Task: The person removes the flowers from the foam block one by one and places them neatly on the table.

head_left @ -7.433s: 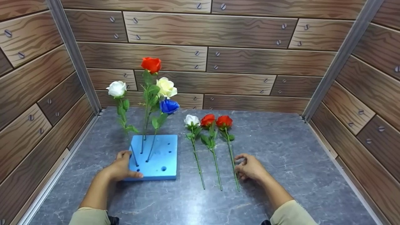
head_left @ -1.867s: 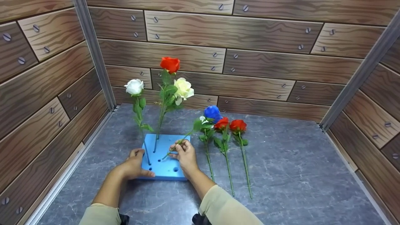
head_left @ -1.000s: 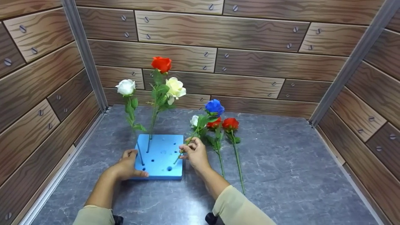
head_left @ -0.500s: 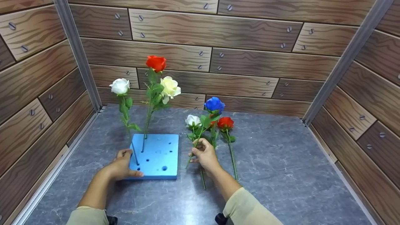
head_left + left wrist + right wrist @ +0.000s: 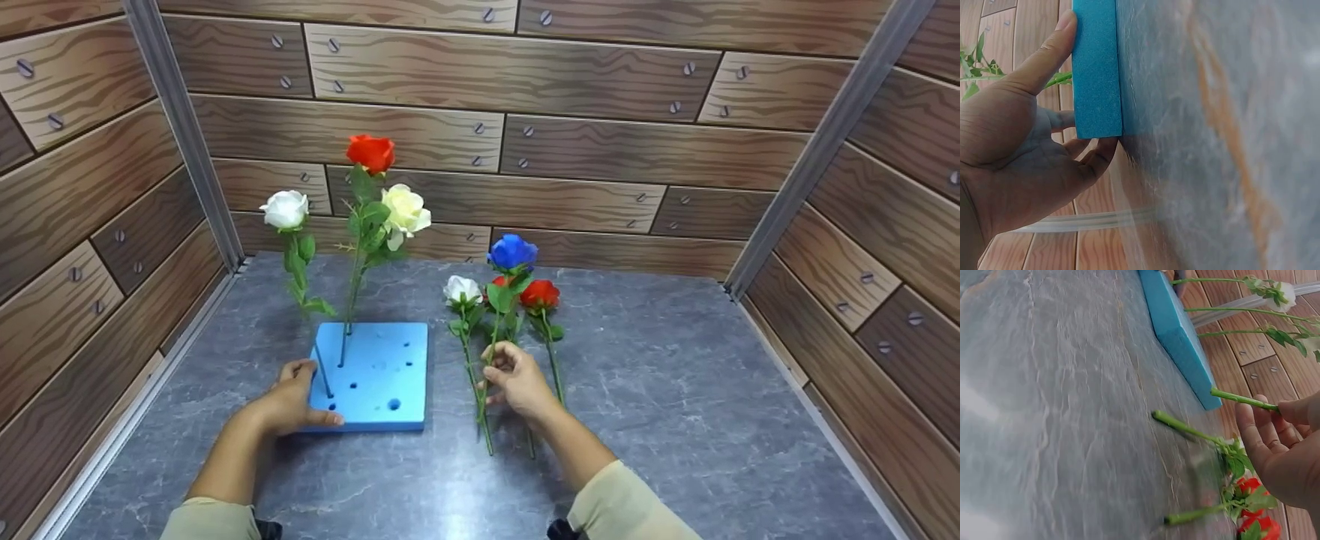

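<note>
My right hand (image 5: 521, 382) pinches the green stem of a blue rose (image 5: 512, 252) between thumb and fingers, above the roses lying on the table. In the right wrist view, the stem's cut end (image 5: 1235, 397) points past the thumb toward the foam block. My left hand (image 5: 285, 401) grips the near-left corner of the blue foam block (image 5: 382, 375), its thumb on the top and the fingers along the side. Standing in holes of the block are a white rose (image 5: 285, 210), a red rose (image 5: 371, 154) and a cream rose (image 5: 406, 211).
A white rose (image 5: 462, 290) and two red roses, one at the right (image 5: 540, 295) and one partly hidden behind the blue rose's leaves, lie side by side on the grey marbled table (image 5: 675, 420). Wood-patterned walls (image 5: 585, 202) enclose the back and sides.
The blue rose, earlier standing in the block, has been drawn out by my right hand and carried right, over the lying roses. My left hand stays on the block's corner.
</note>
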`<state>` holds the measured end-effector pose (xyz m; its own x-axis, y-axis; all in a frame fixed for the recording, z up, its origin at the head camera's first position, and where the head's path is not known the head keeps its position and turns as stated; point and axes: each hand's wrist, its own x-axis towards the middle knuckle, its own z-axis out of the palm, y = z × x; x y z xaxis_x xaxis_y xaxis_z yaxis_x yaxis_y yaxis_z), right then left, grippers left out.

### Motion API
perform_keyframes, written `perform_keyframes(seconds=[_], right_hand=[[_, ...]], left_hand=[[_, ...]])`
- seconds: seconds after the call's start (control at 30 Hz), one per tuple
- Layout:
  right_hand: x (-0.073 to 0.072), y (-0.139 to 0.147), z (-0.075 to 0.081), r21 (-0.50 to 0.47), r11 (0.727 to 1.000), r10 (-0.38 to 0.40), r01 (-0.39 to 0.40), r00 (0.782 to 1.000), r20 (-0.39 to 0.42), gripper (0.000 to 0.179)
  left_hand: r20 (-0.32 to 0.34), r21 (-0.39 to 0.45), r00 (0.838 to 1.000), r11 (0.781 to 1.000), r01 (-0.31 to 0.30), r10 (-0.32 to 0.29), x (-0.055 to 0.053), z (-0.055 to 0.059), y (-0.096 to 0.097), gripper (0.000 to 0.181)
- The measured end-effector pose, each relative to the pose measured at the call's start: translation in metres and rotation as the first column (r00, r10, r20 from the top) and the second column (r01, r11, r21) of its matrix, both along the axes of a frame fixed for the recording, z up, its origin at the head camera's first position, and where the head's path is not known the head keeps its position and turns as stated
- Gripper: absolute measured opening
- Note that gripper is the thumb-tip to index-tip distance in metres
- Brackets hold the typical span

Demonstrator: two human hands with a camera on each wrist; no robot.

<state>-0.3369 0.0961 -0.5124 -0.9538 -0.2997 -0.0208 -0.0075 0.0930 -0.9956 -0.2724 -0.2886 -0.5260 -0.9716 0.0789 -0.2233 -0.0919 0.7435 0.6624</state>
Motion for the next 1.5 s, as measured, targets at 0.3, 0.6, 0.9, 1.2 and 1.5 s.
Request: perform_keyframes(seconds=[0.3,0.6,0.9,1.2,1.5], right_hand=[[0.009,0.024,0.000,0.064,0.998,-0.004,0.005,1.000,-0.005,0.017],[0.014,0.065,0.005,0.072,0.997,0.005,-0.004,1.000,-0.009,0.023],[0.014,0.095,0.005,0.121,0.993,0.000,0.002,1.000,-0.017,0.021],[0.012,0.122,0.004,0.143,0.989,-0.029,0.029,1.000,0.000,0.021],[0.007,0.150,-0.002,0.215,0.974,-0.076,0.075,0.997,-0.003,0.024]], left_hand=[[0.011,0.005,1.000,1.000,-0.011,0.011,0.004,-0.001,-0.001,0.135],[0.003,-0.006,1.000,1.000,0.001,-0.001,0.001,0.001,0.002,0.134],[0.012,-0.012,1.000,1.000,0.005,-0.005,0.001,0.002,0.001,0.132],[0.011,-0.023,1.000,1.000,0.007,-0.006,0.001,0.000,0.001,0.132],[0.011,-0.013,1.000,1.000,0.007,-0.006,0.001,0.001,0.001,0.133]])
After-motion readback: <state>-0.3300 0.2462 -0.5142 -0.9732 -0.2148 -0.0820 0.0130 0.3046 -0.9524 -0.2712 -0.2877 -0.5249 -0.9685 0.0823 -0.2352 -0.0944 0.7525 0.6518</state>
